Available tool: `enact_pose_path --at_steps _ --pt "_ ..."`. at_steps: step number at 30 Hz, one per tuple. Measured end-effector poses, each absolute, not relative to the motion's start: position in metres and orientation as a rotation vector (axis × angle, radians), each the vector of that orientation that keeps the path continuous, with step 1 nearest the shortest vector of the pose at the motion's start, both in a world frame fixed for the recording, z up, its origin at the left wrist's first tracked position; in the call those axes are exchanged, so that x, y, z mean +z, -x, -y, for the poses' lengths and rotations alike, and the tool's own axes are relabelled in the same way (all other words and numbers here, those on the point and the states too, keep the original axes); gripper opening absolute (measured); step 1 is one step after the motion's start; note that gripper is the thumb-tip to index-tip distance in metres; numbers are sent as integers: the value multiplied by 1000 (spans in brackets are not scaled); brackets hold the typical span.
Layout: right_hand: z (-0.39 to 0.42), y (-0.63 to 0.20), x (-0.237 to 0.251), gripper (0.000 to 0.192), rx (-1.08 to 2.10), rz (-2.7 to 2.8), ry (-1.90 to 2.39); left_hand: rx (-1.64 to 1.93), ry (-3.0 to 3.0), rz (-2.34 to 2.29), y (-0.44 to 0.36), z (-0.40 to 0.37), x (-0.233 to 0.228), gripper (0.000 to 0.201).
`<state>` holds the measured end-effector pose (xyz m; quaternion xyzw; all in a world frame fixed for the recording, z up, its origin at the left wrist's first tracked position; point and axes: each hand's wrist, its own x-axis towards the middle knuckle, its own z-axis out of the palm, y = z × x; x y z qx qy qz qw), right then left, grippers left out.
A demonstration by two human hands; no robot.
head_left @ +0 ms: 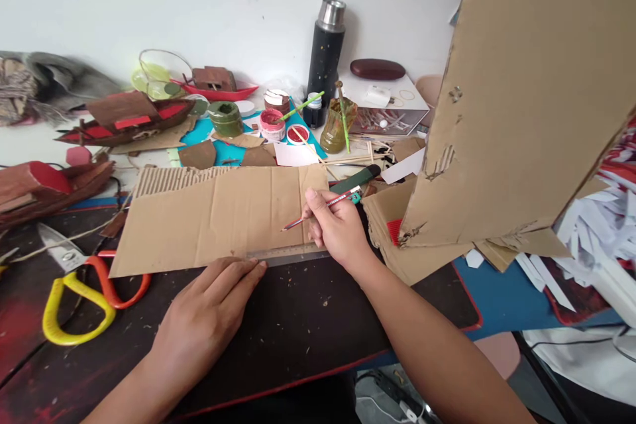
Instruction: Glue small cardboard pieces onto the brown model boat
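Head view: R hand [338,228] w/ pencil [322,205] above ruler [288,253] at cardboard [218,218] edge.

pencil [322,205]: red, striped white, with a green end
cardboard sheet [218,218]: plain brown, ribbed where the top layer is torn away
ruler [291,253]: grey metal
scissors [79,291]: yellow and orange handles
flask [325,53]: black, speckled, capped in silver
paint pot [271,123]: filled with pink-red
model boat [126,118]: brown with red panels
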<state>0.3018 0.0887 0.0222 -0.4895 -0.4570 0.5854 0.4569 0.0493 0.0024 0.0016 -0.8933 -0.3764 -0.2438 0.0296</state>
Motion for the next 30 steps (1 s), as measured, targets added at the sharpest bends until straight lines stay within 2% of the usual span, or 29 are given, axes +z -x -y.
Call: enact_pose_path --at_steps 14,30 --pt "-88 -303 23 70 1456 1140 1208 -800 2738 1152 -50 -6 3 33" --pt "-83 -302 20 76 1452 1206 1212 -819 2739 1191 -50 -4 -1 35"
